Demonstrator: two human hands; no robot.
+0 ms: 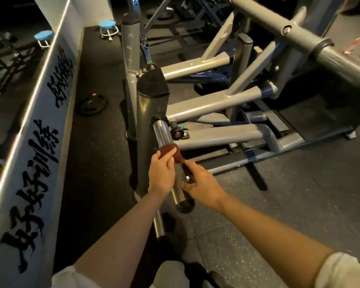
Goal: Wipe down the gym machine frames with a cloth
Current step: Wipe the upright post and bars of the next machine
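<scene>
Left hand and right hand are each grasping a maroon cloth wrapped over the chrome peg of the grey machine frame.

Dark speckled rubber floor carries grey machine frame; black weight plate flat near wall.

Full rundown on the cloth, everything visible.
The cloth is dark reddish-brown, soft fabric, bunched and draped over the shiny metal peg that sticks out from the machine's dark upright post. The left hand pinches its upper bunch; a twisted tail runs down across the peg into the right hand. Its full size and any pattern can't be told.
</scene>
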